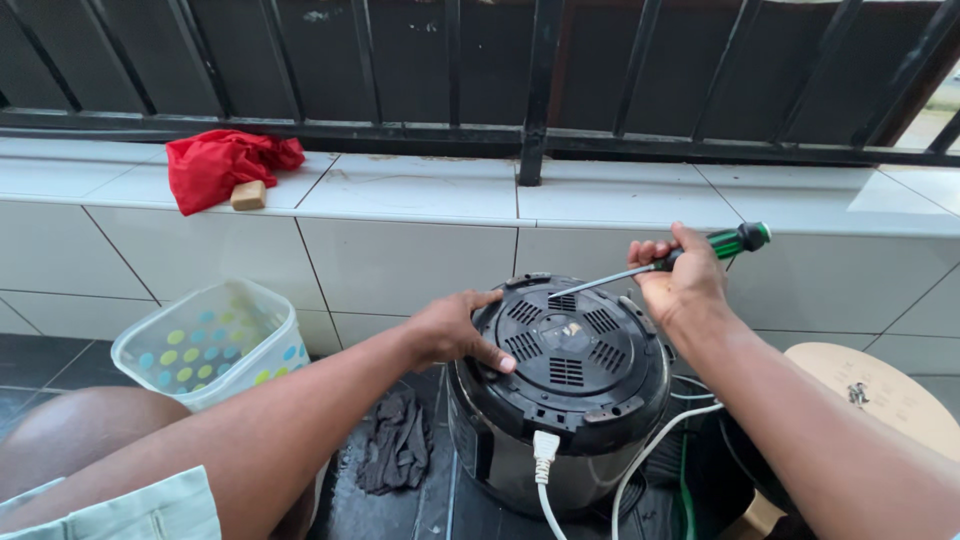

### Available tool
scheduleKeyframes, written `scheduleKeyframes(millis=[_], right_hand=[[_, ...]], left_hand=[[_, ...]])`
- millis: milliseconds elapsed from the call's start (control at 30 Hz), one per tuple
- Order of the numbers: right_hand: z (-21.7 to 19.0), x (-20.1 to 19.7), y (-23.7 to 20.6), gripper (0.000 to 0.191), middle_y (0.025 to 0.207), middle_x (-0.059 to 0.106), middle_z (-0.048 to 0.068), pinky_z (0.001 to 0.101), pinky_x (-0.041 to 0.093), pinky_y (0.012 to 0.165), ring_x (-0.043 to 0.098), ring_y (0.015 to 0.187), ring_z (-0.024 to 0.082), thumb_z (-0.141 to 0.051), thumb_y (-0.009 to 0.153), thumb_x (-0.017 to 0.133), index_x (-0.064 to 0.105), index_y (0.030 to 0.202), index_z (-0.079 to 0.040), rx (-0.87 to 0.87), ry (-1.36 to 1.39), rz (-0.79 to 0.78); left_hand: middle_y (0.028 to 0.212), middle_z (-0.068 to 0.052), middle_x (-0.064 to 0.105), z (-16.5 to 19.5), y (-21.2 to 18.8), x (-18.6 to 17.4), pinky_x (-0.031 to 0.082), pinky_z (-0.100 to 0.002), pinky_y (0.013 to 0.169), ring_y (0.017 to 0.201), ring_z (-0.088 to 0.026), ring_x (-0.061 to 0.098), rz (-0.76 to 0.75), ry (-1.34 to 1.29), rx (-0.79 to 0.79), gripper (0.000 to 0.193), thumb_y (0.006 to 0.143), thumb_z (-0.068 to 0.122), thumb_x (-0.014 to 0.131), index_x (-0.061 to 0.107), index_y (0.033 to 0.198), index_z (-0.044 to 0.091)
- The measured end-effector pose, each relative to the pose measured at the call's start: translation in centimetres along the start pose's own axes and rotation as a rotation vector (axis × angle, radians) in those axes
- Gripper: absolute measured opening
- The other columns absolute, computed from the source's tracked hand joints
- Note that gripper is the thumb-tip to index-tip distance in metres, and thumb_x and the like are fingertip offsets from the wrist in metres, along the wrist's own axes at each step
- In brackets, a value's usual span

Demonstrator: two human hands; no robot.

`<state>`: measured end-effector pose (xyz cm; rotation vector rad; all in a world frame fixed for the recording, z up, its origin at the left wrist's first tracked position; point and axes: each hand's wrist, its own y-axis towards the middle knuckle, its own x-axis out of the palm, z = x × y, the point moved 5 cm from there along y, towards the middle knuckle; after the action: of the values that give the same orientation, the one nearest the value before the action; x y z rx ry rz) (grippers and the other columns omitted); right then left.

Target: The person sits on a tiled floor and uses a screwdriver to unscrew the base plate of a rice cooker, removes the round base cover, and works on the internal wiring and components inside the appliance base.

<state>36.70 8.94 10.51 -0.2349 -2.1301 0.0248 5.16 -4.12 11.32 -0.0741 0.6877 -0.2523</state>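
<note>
Upturned black cooker (pixel 560 390) on the dark floor (pixel 60 365), left hand (pixel 455 328) clamped on its base rim, right hand (pixel 680 280) closed around green-handled screwdriver (pixel 660 262); slanted tip could slip its screw, and the white cord (pixel 545 470) looks attached.

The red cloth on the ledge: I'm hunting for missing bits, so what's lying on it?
A small tan block rests against the red cloth at its front edge. Anything beneath its folds is hidden.
</note>
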Motion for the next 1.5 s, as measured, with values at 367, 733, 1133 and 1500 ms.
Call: scheduleKeyframes(millis=[367,733,1133,1500], right_hand=[[-3.1,1.1,-1.5,0.024,0.088,0.049,0.009,0.0507,0.059,0.091,0.057,0.076,0.022,-0.020,0.098,0.066,0.046,0.092,-0.007,-0.061,0.098,0.091],[-3.7,3.2,-8.6,0.034,0.103,0.059,0.010,0.0599,0.050,0.106,0.068,0.109,0.034,-0.021,0.093,0.069,0.044,0.115,-0.014,-0.213,-0.472,-0.189],[-4.8,6.5,-13.2,0.042,0.105,0.072,0.016,0.0474,0.064,0.087,0.075,0.096,0.034,-0.013,0.082,0.078,0.052,0.114,-0.002,-0.181,-0.846,-0.010],[-4.3,8.5,-15.4,0.042,0.100,0.070,0.017,0.0404,0.062,0.081,0.075,0.095,0.034,-0.006,0.083,0.077,0.047,0.113,0.000,-0.262,-1.028,-0.081]], left_hand=[[0.124,-0.022,0.074,0.7,0.9,-0.3,0.060,-0.043,0.096,0.106,-0.035,0.079,0.043,0.097,-0.097,0.081,0.063,0.043,0.091,0.069,0.132,0.008],[0.116,-0.027,0.074,1.7,3.3,0.9,0.053,-0.044,0.099,0.111,-0.034,0.071,0.107,-0.112,-0.210,0.050,0.081,0.026,0.087,0.073,0.111,-0.010],[0.111,-0.018,0.076,0.0,3.6,1.4,0.055,-0.041,0.093,0.103,-0.027,0.071,0.117,-0.245,-0.129,0.035,0.078,0.015,0.087,0.076,0.108,0.000],[0.115,-0.020,0.075,0.6,2.3,1.3,0.052,-0.042,0.100,0.110,-0.028,0.069,0.111,-0.195,-0.157,0.034,0.081,0.016,0.085,0.077,0.111,0.000]])
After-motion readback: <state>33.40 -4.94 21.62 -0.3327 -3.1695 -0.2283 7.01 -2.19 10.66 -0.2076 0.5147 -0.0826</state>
